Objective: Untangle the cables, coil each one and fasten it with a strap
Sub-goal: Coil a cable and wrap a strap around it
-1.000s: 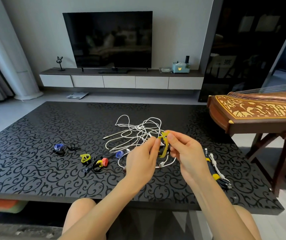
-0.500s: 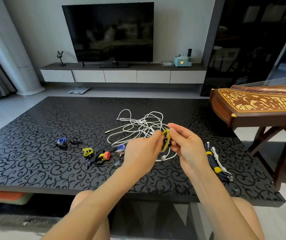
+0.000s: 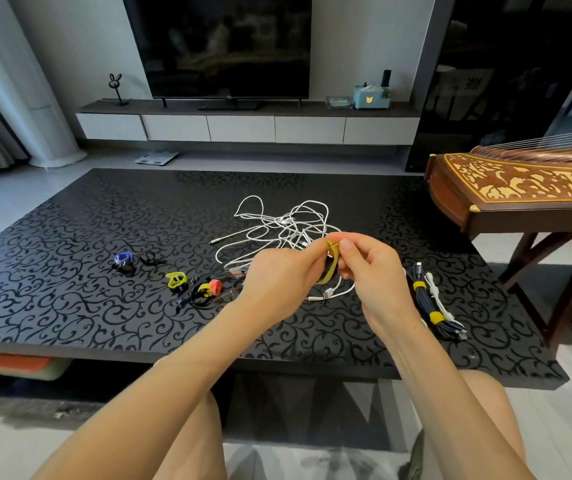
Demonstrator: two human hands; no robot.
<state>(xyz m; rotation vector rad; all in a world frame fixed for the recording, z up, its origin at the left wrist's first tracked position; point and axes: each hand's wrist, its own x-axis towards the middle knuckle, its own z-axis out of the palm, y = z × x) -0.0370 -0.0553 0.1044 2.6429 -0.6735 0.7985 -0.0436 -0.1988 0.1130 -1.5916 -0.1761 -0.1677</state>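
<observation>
Yellow strap (image 3: 330, 263) pinched between left hand (image 3: 279, 275) and right hand (image 3: 369, 268), above white cables (image 3: 277, 223)

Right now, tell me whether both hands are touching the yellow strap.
Touching. The head view shows the left hand and right hand each pinching the yellow strap.

Both hands are up over the black patterned table (image 3: 70, 306), left hand (image 3: 277, 271) and right hand (image 3: 371, 268) pinching a yellow strap (image 3: 331, 268) between them. Behind sits a messy tangle of white cables (image 3: 288, 226). Loose straps (image 3: 177, 280) lie to the left, and a dark coiled cable (image 3: 428, 306) with yellow straps lies to the right.
</observation>
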